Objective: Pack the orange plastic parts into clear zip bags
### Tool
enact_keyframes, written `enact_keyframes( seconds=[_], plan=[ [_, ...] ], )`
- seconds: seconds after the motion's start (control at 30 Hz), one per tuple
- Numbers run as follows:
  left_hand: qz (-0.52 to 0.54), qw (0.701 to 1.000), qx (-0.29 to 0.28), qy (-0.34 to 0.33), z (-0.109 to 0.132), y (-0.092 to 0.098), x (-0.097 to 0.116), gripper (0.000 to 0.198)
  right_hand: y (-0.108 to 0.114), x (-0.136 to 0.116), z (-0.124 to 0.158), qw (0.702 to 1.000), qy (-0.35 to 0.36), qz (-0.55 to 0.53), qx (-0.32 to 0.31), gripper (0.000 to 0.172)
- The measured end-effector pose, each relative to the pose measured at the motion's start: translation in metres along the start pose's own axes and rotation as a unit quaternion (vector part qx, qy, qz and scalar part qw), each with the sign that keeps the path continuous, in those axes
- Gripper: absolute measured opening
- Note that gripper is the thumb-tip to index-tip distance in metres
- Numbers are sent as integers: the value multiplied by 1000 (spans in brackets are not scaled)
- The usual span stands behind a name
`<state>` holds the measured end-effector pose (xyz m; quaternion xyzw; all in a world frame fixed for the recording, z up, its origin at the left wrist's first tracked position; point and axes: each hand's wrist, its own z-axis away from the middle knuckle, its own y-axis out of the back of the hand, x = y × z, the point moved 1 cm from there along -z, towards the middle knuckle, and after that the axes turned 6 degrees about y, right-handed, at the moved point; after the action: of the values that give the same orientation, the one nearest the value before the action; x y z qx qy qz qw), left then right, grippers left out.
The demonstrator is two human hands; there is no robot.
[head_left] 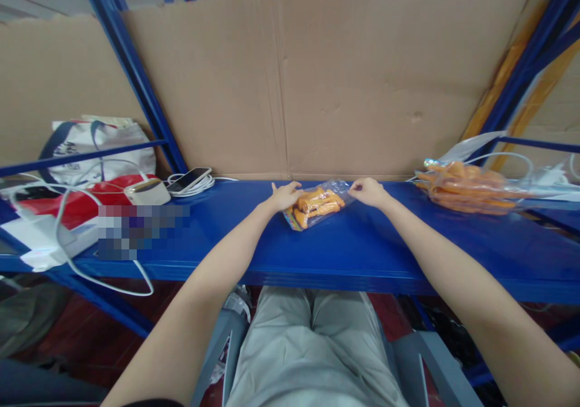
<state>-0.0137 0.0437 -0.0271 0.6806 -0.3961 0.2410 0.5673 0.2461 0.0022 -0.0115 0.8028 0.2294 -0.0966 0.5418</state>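
On the blue shelf (317,256) in front of me lies a clear plastic bag (319,205) with folded orange items inside, their exact kind unclear. My left hand (286,197) rests at the bag's left end, fingers stretched out and touching the plastic. At the opposite end, my right hand (368,192) pinches the bag's clear edge between thumb and fingers.
To the right sits a larger clear bag of orange items (471,186). A phone (190,180) on a coiled white cable, a white tote bag (104,147) and loose cables crowd the left. Cardboard (362,81) walls off the back; blue uprights stand at both sides.
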Motion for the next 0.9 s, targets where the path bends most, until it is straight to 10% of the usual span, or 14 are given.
enact_keyframes(
  seconds=[0.27,0.43,0.63,0.9],
  plan=[
    [-6,1000,-10,28,6,6,7,40,3,4,1,995,-85,29,47,27],
    [-24,1000,17,-10,1,0,1,17,-8,12,-3,994,-103,-38,-10,36],
    [71,995,-19,63,-2,-13,-11,22,-17,8,-1,978,-107,-179,-12,15],
    [208,971,-11,120,-7,-12,-11,30,-16,-9,6,876,-194,-441,-20,20]
  ],
)
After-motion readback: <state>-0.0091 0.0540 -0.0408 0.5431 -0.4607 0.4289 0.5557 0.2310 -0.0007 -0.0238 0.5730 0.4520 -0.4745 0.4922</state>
